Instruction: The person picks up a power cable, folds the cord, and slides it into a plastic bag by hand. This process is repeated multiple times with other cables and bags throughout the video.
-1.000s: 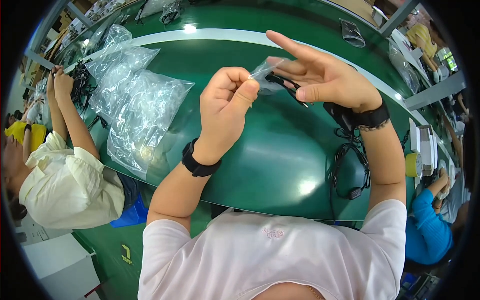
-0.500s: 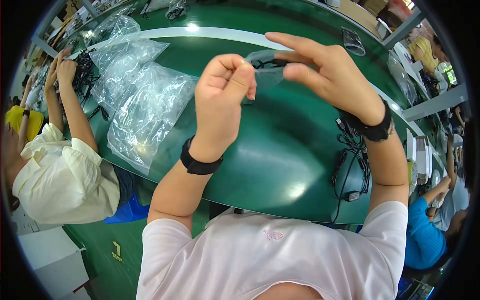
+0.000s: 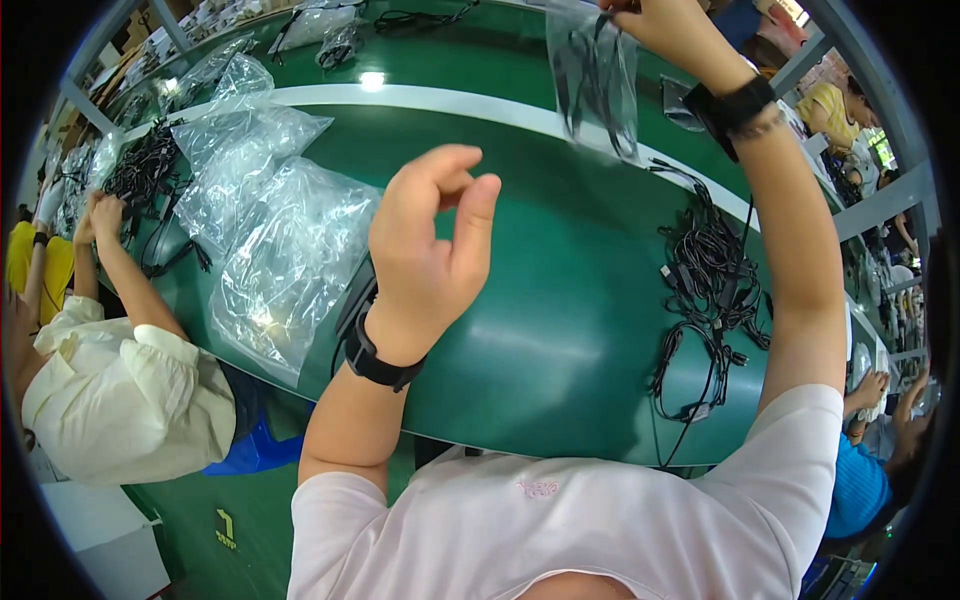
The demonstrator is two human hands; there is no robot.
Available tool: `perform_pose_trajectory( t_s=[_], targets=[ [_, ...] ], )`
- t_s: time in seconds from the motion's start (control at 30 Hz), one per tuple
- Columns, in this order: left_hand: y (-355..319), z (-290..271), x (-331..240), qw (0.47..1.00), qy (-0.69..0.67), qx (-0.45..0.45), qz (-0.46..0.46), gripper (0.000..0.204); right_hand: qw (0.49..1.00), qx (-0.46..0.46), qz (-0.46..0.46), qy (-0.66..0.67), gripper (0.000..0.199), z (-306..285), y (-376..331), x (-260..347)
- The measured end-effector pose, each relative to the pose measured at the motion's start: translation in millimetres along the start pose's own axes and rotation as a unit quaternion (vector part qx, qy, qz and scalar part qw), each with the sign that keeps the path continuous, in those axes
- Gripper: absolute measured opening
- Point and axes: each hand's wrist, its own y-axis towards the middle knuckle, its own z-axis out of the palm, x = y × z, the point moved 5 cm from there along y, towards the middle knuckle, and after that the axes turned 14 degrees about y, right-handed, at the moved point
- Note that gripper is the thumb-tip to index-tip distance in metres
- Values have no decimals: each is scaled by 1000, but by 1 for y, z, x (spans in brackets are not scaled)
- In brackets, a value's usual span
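Note:
Far off to the right, my right hand (image 3: 665, 28) pinches the top of a clear plastic bag (image 3: 622, 120) that hangs over the table's white line. Inside the bag is a looped black cable (image 3: 590, 85). My left hand (image 3: 428, 245) is raised above the middle of the green table, fingers curled but thumb and forefinger apart, with nothing in it. A heap of clear plastic bags (image 3: 290, 255) lies just left of it. Behind my left wrist a black cable (image 3: 353, 300) shows in part. To the right, under my right forearm, lies a tangle of black cables (image 3: 712, 275).
A person in a cream shirt (image 3: 130, 400) sits at the left, hands by another black cable pile (image 3: 145, 170). Bagged cables (image 3: 340, 45) lie on the strip beyond the white line (image 3: 450, 100). Metal posts (image 3: 885, 205) stand at the right.
My left hand has let go of the bag and drawn nearer. My right hand has carried the bag with the cable away to the far right. More of the right-hand cable tangle now shows.

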Motion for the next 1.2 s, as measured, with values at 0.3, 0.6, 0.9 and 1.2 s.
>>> perform_pose_trajectory(
  t_s=[0.3, 0.6, 0.9, 1.2],
  targets=[
    [7, -5, 1, 990, 107, -6, 96, 13, 994, 111, 7, 5, 19, 134, -59, -66],
    [-6, 36, -11, 977, 147, 130, 79, 11, 944, 204, 191, 178, 28, 67, -143, -30],
    [-36, 88, 0, 957, 116, 267, 12, 20, 902, 143, 358, 194, 42, -63, -280, -106],
    [-69, 137, 6, 926, 187, 313, 94, 32, 631, -355, 678, 125, 84, -130, -484, -389]
  ],
)
